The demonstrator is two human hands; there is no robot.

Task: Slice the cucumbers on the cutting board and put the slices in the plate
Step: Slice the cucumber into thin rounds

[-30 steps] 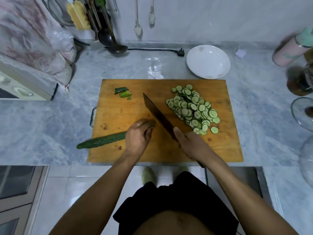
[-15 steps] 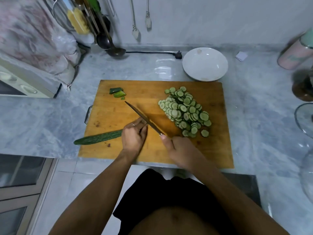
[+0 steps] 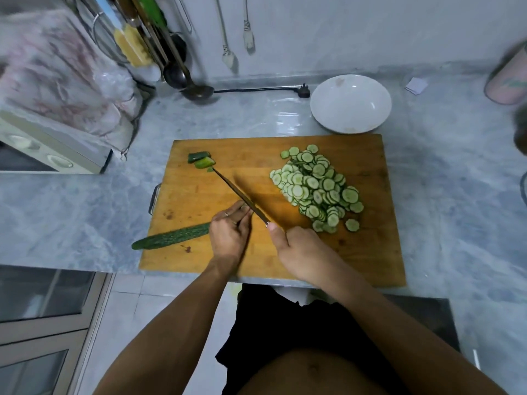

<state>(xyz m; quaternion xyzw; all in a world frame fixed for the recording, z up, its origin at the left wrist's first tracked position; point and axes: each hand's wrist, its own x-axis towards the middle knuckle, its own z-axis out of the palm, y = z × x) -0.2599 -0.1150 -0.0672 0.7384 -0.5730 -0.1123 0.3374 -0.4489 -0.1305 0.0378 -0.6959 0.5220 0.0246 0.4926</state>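
I judge the job about half done: a heap of slices (image 3: 316, 189) lies on the cutting board (image 3: 370, 252), the plate (image 3: 350, 104) beyond it holds none. My left hand (image 3: 229, 232) pins a whole cucumber (image 3: 171, 238) overhanging the board's left edge; my right hand (image 3: 302, 249) grips the knife (image 3: 239, 195). Open board lies near me.

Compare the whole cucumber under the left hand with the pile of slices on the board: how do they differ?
The cucumber is one long, uncut, dark-green piece; the slices are many thin rounds showing pale flesh. The cucumber lies at the cutting board's near-left, its tip overhanging the edge; the slices are heaped on the right side, wholly on the board. The left hand holds the cucumber; nothing touches the slices. Both are cucumber, and neither is in the plate.
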